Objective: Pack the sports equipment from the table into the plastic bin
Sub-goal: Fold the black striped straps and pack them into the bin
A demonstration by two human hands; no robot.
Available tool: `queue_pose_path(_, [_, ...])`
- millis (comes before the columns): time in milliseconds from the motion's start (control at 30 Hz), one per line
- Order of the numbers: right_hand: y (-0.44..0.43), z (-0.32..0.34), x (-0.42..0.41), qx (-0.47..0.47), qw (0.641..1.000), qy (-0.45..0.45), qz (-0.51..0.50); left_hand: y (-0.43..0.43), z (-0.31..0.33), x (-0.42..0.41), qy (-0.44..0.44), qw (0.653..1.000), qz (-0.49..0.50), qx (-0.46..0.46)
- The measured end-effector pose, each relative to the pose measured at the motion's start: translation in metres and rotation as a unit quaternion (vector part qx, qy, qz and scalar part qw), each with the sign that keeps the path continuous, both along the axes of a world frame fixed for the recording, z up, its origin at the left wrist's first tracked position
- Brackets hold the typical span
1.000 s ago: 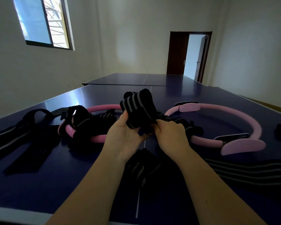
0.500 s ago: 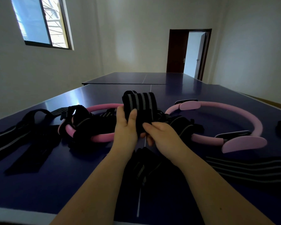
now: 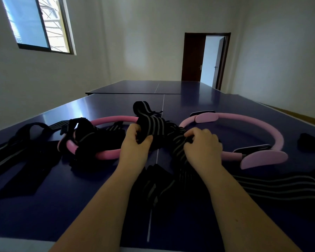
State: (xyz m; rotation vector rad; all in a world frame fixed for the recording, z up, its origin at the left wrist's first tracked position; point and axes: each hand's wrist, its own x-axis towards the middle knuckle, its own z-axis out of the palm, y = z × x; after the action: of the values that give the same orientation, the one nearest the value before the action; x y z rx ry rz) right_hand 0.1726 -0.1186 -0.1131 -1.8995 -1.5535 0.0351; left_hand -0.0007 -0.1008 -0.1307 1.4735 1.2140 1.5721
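My left hand [image 3: 135, 145] grips a black strap with grey stripes [image 3: 150, 122], bunched and held just above the blue table [image 3: 44, 206]. My right hand [image 3: 203, 146] grips a second stretch of the same striped band [image 3: 178, 151] lower down, to the right. Two pink rings lie behind the hands: one on the left [image 3: 113, 120], partly buried under black straps, and one on the right [image 3: 273, 131] with pale pads. More black striped wraps [image 3: 158, 186] lie between my forearms. No plastic bin is in view.
Long black belts sprawl across the table's left side [image 3: 20, 160], and a striped band [image 3: 280, 186] lies at the right. A small black item [image 3: 311, 142] sits near the right edge. A second table [image 3: 144, 87] stands beyond, with a window and a doorway [image 3: 212, 60] behind.
The bundle was held upright in both hands close together; now my right hand has moved right and down along the strap, and the strap is lower and stretched out between my hands.
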Motion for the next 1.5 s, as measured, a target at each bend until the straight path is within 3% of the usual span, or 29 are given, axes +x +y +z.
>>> queue_pose_path(133, [-0.003,0.001,0.000,-0.084,0.994,-0.068,0.023,-0.003,0.000,0.001,0.144,0.988,0.031,0.037])
queue_pose_path(267, [0.007,-0.014,0.004,-0.124,0.982,-0.142,0.014,-0.001,-0.003,0.002,0.319,0.946,0.022,0.060])
queue_pose_path(367, [0.014,-0.019,0.010,-0.144,0.980,-0.137,0.016,-0.011,0.001,0.003,0.336,0.941,-0.009,0.019])
queue_pose_path(500, [0.024,-0.019,0.012,-0.016,0.997,-0.075,-0.001,-0.018,0.008,0.004,0.328,0.943,-0.040,-0.047])
queue_pose_path(567, [0.024,-0.015,0.012,0.080,0.997,0.012,0.007,-0.019,0.007,0.005,0.359,0.930,-0.053,-0.062])
queue_pose_path(633, [0.019,-0.007,0.010,0.165,0.974,0.147,0.048,-0.020,0.008,0.007,0.367,0.927,-0.049,-0.062])
queue_pose_path(733, [0.011,0.005,0.003,0.214,0.898,0.344,0.169,-0.021,0.012,0.009,0.257,0.965,-0.013,-0.042])
queue_pose_path(833, [0.007,0.011,-0.004,0.164,0.795,0.519,0.266,-0.020,0.012,0.011,0.020,0.999,-0.022,-0.033])
queue_pose_path(933, [0.006,0.010,-0.006,0.116,0.737,0.599,0.289,-0.017,0.012,0.017,-0.195,0.978,-0.064,-0.040])
queue_pose_path(1067, [0.007,0.008,-0.002,0.091,0.700,0.645,0.293,-0.010,0.018,0.013,-0.363,0.921,-0.116,-0.084])
queue_pose_path(1133, [0.007,0.007,0.000,0.075,0.678,0.665,0.304,-0.011,0.021,0.008,-0.407,0.896,-0.159,-0.081])
queue_pose_path(1200, [0.006,0.007,-0.001,0.056,0.671,0.674,0.304,-0.013,0.020,0.008,-0.396,0.900,-0.168,-0.067])
queue_pose_path(1300, [0.005,0.007,-0.004,0.057,0.673,0.679,0.289,-0.012,0.018,0.005,-0.378,0.922,-0.074,-0.046])
queue_pose_path(1433, [0.009,0.009,0.008,0.124,0.632,0.725,0.246,-0.007,0.021,-0.010,-0.470,0.882,-0.003,-0.026])
queue_pose_path(1500, [0.011,0.008,0.010,0.128,0.610,0.745,0.236,-0.010,0.023,-0.009,-0.453,0.891,-0.006,-0.014])
